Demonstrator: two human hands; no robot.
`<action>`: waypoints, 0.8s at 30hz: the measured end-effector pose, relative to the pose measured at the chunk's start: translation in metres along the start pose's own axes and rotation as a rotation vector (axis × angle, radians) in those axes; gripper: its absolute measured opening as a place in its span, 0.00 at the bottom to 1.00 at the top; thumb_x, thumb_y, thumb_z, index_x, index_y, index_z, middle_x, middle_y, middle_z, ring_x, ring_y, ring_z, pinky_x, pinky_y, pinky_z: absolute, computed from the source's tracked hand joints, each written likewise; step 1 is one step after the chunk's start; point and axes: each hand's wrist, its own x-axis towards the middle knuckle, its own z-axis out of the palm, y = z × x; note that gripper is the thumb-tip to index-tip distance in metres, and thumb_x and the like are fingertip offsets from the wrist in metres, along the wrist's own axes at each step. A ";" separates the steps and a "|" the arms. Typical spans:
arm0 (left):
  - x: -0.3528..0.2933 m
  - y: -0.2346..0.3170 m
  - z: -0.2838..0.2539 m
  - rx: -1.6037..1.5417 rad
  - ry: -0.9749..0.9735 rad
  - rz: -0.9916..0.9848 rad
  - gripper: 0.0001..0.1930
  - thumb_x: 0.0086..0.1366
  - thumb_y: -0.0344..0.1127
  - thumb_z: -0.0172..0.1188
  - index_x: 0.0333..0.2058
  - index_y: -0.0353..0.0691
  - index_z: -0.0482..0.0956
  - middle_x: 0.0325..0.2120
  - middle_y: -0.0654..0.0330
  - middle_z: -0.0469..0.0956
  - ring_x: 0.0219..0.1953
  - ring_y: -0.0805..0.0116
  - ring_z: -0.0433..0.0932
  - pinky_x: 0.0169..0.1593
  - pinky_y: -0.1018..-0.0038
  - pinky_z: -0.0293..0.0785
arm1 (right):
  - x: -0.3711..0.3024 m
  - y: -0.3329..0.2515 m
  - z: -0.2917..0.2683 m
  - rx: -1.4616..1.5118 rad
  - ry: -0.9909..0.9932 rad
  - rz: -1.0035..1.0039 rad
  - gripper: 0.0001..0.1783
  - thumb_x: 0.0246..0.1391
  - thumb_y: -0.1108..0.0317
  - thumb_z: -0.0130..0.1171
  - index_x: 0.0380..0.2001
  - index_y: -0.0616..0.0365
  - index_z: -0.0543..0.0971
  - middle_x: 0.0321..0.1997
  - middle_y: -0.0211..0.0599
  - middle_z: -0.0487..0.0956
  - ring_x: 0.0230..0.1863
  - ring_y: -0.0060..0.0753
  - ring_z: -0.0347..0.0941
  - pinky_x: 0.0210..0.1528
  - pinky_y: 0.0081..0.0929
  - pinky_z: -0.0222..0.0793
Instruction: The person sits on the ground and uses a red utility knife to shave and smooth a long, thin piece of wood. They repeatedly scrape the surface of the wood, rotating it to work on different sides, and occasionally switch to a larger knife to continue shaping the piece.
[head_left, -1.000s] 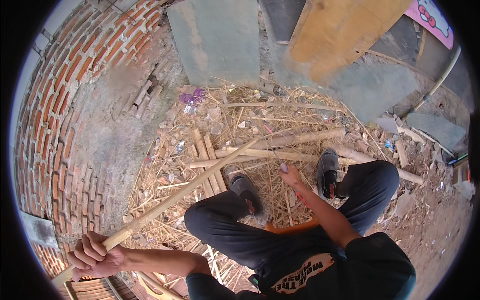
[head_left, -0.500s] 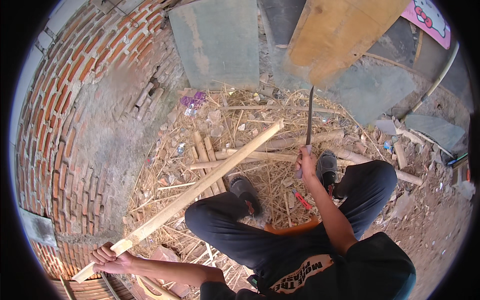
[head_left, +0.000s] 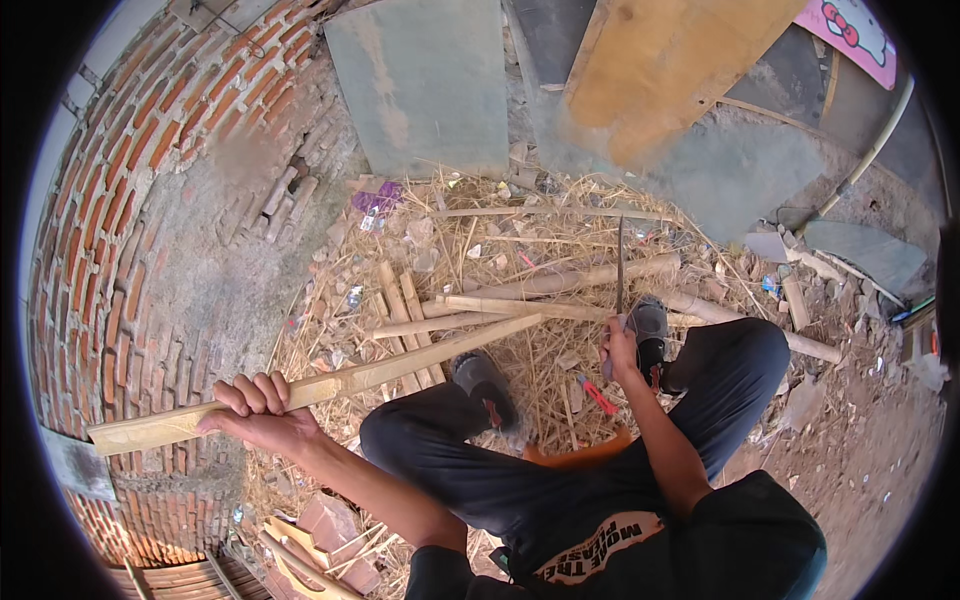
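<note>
My left hand [head_left: 262,408] grips a long pale bamboo slat [head_left: 330,383] near its left end; the slat runs up and right toward my left shoe [head_left: 487,385]. My right hand [head_left: 619,345] holds a long thin dark blade [head_left: 620,262] by its handle, the blade pointing straight up over the pile. I sit with both knees bent in dark trousers, my right shoe [head_left: 650,328] by the blade hand. Under my feet lie split bamboo pieces [head_left: 560,283] on straw and shavings.
A curved red brick wall [head_left: 120,200] with a grey plastered patch fills the left. Flat grey slabs [head_left: 425,85] and a wooden board [head_left: 670,70] lean at the back. A small red-handled tool [head_left: 597,394] lies between my legs. Rubble and dirt spread to the right.
My left hand has swung the slat lower and brought it in toward my left knee. My right hand, first empty over the pile, now holds the dark blade upright.
</note>
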 end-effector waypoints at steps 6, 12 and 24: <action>-0.025 -0.030 0.015 0.029 -0.016 -0.123 0.34 0.76 0.75 0.36 0.24 0.51 0.53 0.14 0.73 0.45 0.15 0.79 0.40 0.16 0.77 0.39 | -0.003 0.027 -0.001 -0.167 -0.148 -0.008 0.25 0.71 0.44 0.60 0.31 0.56 0.76 0.15 0.23 0.65 0.12 0.22 0.62 0.16 0.28 0.60; -0.034 -0.065 -0.006 0.034 -0.016 -0.183 0.34 0.76 0.75 0.36 0.25 0.51 0.54 0.15 0.72 0.47 0.15 0.78 0.43 0.17 0.77 0.44 | -0.030 0.038 0.003 -0.623 -0.238 -0.063 0.33 0.67 0.37 0.61 0.24 0.58 0.82 0.14 0.34 0.76 0.15 0.30 0.77 0.22 0.33 0.72; -0.014 -0.038 -0.072 0.090 0.119 -0.070 0.34 0.78 0.75 0.33 0.23 0.53 0.51 0.14 0.73 0.46 0.15 0.79 0.40 0.18 0.77 0.41 | -0.029 0.068 -0.005 -1.078 -0.443 -0.225 0.37 0.68 0.33 0.58 0.26 0.60 0.82 0.15 0.35 0.77 0.17 0.32 0.78 0.27 0.36 0.76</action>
